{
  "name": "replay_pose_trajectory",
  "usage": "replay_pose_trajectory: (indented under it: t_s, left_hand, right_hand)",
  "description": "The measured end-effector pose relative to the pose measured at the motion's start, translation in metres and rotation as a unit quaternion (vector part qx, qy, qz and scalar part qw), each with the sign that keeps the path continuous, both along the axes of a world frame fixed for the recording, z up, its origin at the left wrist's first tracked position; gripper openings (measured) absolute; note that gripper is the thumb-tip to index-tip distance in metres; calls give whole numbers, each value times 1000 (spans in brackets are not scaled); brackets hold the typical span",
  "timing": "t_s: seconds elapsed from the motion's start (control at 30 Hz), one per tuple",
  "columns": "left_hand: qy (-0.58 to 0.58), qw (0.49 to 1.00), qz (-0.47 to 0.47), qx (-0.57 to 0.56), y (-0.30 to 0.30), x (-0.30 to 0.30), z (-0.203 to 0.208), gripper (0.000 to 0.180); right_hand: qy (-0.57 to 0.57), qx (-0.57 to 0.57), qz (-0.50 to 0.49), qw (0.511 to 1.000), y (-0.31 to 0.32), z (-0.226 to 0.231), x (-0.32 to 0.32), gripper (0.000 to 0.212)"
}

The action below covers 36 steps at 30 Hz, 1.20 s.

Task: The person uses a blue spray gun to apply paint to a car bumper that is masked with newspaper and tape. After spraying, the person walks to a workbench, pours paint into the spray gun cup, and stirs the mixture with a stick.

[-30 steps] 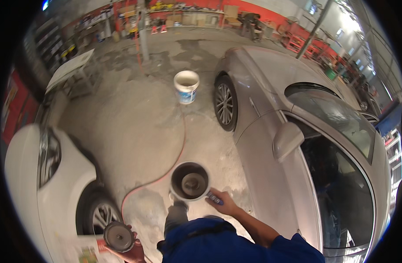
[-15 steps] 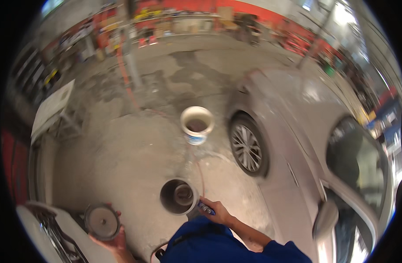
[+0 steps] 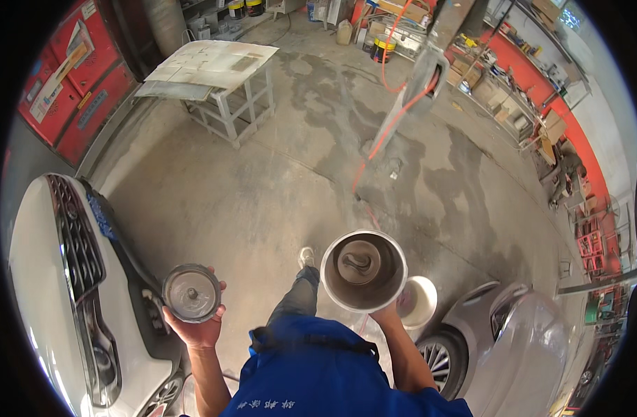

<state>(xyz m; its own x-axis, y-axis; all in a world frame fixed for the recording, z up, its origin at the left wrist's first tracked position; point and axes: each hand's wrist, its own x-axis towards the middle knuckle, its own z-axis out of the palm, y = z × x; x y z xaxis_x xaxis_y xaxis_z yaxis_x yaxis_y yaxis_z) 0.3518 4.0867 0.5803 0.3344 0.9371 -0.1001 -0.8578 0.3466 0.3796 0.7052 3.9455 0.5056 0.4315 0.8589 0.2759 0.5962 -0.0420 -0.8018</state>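
My left hand (image 3: pixel 202 332) grips a round, dark-rimmed grey disc (image 3: pixel 206 295) with a small knob in its middle, its face turned up. Fingertips curl over the disc's right edge. Held in front of me on the right is a deep, open metal canister (image 3: pixel 332 292), with my right hand (image 3: pixel 385 314) at its lower right side; the canister hides most of those fingers. At the bottom inside the canister lies a round piece with a curved, hook-like part (image 3: pixel 356 263). Disc and canister are well apart.
A white car (image 3: pixel 44 278) stands close on the left, a silver-grey car (image 3: pixel 527 340) on the right. Behind the canister a white bucket (image 3: pixel 421 299) sits on the floor. Ahead are a board-topped metal stand (image 3: pixel 214 66) and a post (image 3: pixel 416 90) with an orange hose (image 3: pixel 382 142).
My view and body have turned left, bringing the red cabinet and stand closer into sight. Both hands still hold the disc and canister, now raised higher in the picture.
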Motion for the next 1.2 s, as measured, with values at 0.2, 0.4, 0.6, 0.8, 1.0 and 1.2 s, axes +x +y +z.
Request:
replay_pose_trajectory:
  t_s: [0.2,0.4,0.6,0.8,1.0,1.2]
  left_hand:
    - [26,989,-16,-145,201,154,13,84]
    - [28,994,-99,-31,399,287,32,88]
    - [-46,990,-95,-98,591,397,-3,91]
    - [-29,991,-20,-132,772,480,14,80]
    - [-59,991,29,-117,974,542,-21,81]
    - [-23,998,-54,-26,1204,636,-40,88]
  right_hand:
    - [50,4,55,997,197,16,106,35]
    - [121,-4,24,992,388,-14,192,36]
    - [124,1,31,992,596,-64,313,48]
    - [118,65,65,989,838,-21,422,15]
    - [132,61,25,989,1056,3,507,9]
    - [109,-33,-30,993,1227,-15,588,12]
